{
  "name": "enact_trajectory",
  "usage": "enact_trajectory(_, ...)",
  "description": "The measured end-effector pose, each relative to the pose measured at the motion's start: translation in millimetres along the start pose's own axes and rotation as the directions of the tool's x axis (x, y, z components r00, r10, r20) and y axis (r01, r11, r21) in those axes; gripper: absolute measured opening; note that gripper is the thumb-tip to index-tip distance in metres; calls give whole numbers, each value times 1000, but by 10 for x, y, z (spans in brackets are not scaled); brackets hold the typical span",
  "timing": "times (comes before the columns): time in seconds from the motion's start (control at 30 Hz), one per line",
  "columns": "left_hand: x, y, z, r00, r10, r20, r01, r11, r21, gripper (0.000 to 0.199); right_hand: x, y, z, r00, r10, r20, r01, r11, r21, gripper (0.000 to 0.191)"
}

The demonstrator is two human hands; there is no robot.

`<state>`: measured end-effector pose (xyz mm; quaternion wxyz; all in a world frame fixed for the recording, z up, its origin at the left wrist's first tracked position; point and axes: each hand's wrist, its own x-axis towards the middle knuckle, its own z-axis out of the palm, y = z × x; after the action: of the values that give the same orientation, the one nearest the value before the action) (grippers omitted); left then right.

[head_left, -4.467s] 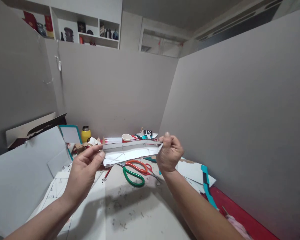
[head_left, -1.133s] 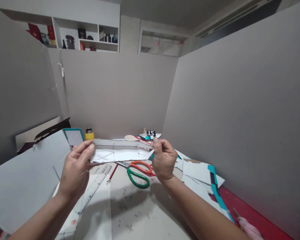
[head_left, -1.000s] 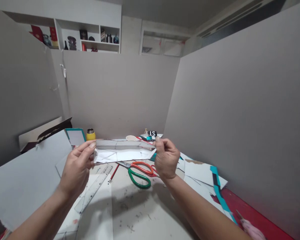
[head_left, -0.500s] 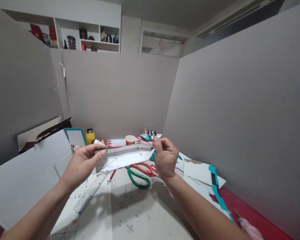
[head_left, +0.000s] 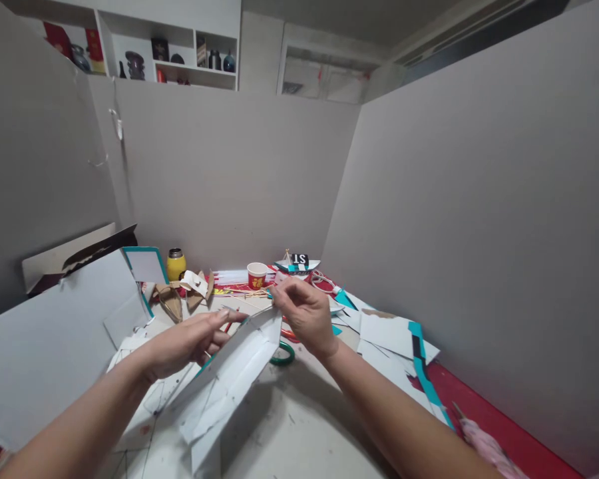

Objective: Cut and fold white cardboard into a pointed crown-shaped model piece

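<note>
My right hand (head_left: 307,316) pinches the upper end of a long folded piece of white card (head_left: 239,362), which has pencil lines and bent-up edges. The card slants down towards me, and a teal outer side shows along its left edge. My left hand (head_left: 197,339) is beside that edge, index finger stretched out against it near the upper end, the other fingers loosely bent. Behind the card lie scissors, with a green handle (head_left: 283,354) and an orange-red one partly showing. A small model boat (head_left: 298,265) stands at the back.
A yellow bottle (head_left: 176,265), cardboard scraps (head_left: 171,303) and a red-and-white paper cup (head_left: 257,275) stand along the back. Large white boards (head_left: 54,339) lean at the left. Cut card pieces (head_left: 387,332) lie at the right, near a pink-wrapped tool (head_left: 484,446). Grey partitions surround the table.
The card has swung from level to slanting, its left end now low and towards me. My left hand has let go of that end and moved along the edge towards my right hand.
</note>
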<state>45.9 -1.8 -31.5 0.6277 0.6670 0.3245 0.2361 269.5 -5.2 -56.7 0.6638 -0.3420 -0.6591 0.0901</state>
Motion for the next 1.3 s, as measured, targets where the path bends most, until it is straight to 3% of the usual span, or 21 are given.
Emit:
enact_trajectory(0.1, 137, -188, 151, 978, -64, 198, 135, 919, -370, 56, -72, -36, 68, 994, 3, 107, -3, 1000, 5, 28)
enact_trajectory(0.23, 226, -382, 328, 936, -135, 324, 305, 772, -558, 56, -166, -32, 147, 971, 56, 232, -65, 997, 30, 27)
enact_trajectory(0.43, 250, -485, 442, 968, -194, 158, 251, 746, -617, 49, -177, 34, 197, 944, 210, 256, -247, 961, 123, 16)
enact_trajectory(0.57, 273, -468, 415, 974, -225, 3, 169, 723, -669, 44, -147, 58, 206, 902, 355, 244, -399, 903, 158, 25)
enact_trajectory(0.67, 288, -442, 385, 974, -217, -72, 106, 708, -698, 42, -153, 56, 214, 894, 365, 261, -399, 912, 90, 29)
enact_trajectory(0.8, 293, -415, 388, 957, -264, -120, 110, 715, -691, 44, -191, 47, 234, 892, 269, 363, -273, 961, -41, 31)
enact_trajectory(0.9, 290, -409, 410, 945, -279, -168, 101, 743, -662, 42, -215, 47, 246, 884, 266, 384, -261, 963, -68, 34)
enact_trajectory(1.0, 289, -417, 426, 941, -271, -201, 83, 764, -640, 40, -233, 48, 252, 873, 307, 379, -303, 950, -72, 35)
enact_trajectory(1.2, 303, -436, 450, 945, -289, -153, 132, 765, -630, 42, -270, 43, 270, 844, 372, 387, -398, 917, -15, 29)
enact_trajectory(1.3, 310, -448, 457, 947, -280, -156, 119, 758, -642, 38, -287, 46, 290, 801, 447, 398, -520, 849, 93, 26)
